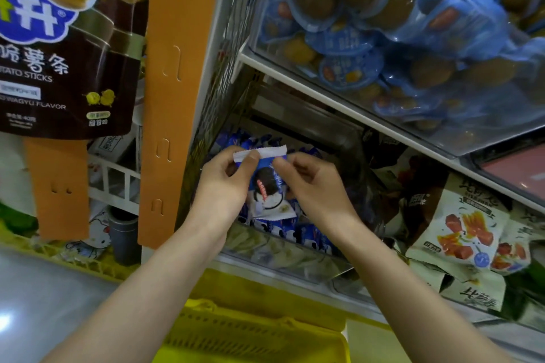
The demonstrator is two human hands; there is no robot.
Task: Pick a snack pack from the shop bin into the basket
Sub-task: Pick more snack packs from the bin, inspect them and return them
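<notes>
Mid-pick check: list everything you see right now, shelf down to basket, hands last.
snack pack: one, blue and white, held above the lower bin
lower bin: one, clear-fronted, middle of the shelf
loose packs: many, blue and white, in the lower bin
blue-film packs: many, blue over brown ovals, upper bin
white packs: several, white with orange-red print, right of the lower bin
potato sticks bag: one, dark brown, hanging top left
card strips: two, orange, left of the shelf
basket: one, yellow, bottom centre
left hand: pinches the snack pack's left side
right hand: pinches its right side
</notes>
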